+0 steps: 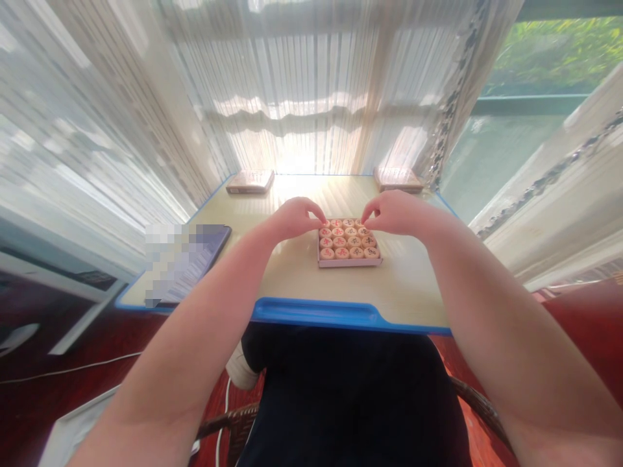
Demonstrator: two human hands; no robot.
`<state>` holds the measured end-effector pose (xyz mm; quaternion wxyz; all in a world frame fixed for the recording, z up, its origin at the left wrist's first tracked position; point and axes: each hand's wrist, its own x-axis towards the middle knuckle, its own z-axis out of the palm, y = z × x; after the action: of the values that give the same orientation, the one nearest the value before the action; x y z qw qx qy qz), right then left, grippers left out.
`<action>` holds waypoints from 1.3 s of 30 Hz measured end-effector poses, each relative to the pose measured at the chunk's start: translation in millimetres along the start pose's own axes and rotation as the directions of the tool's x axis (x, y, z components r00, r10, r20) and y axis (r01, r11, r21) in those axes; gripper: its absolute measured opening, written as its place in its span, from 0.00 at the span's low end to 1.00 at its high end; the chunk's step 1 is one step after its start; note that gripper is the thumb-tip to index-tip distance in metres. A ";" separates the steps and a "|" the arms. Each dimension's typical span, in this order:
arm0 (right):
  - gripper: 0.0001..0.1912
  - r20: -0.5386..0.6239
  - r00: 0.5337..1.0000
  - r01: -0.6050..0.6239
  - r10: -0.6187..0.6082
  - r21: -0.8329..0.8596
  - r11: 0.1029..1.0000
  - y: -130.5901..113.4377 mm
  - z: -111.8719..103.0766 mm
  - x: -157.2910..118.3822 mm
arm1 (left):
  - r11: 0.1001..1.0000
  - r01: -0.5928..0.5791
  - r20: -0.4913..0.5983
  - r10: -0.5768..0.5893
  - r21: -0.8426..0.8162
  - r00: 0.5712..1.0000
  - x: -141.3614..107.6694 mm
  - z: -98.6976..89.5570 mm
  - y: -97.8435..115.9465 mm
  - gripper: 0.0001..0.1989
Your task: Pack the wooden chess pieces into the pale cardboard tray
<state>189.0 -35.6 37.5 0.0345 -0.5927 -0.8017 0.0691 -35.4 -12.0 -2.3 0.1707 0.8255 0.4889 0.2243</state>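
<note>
A shallow open box on the table holds rows of round wooden Chinese chess pieces. Red characters mark the pieces on the left, dark ones those on the right. At the box's far left corner, my left hand has thumb and index finger bent together on a corner piece, partly hidden by the fingertips. My right hand pinches in the same way at the far right corner, its fingertips on a dark-marked piece there. The remaining fingers of both hands are curled in.
The pale table has a blue rim with a moulded tray at the front. Two flat boxes lie at the back, one left and one right. A tablet-like device rests on the left. Sheer curtains hang behind.
</note>
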 end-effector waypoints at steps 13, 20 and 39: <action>0.12 -0.123 0.992 0.011 -0.015 -0.034 0.999 -5.7 9.9 3.4 | 0.997 -0.057 0.057 0.060 -0.049 0.997 -0.1 1.2 -1.4 0.10; 0.14 -0.149 0.989 0.019 -0.021 -0.019 1.000 -9.3 10.9 2.1 | 0.987 -0.095 0.110 0.110 -0.129 0.988 -0.8 -0.7 0.3 0.09; 0.13 -0.195 0.980 -0.050 0.044 -0.027 0.998 3.5 12.7 10.4 | 0.998 0.017 -0.042 -0.020 -0.064 0.999 1.6 3.2 -4.7 0.11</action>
<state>187.5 -25.5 24.1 0.1014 -0.6158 -0.7813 -0.0012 -36.5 -8.6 -7.0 0.1887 0.8101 0.4927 0.2557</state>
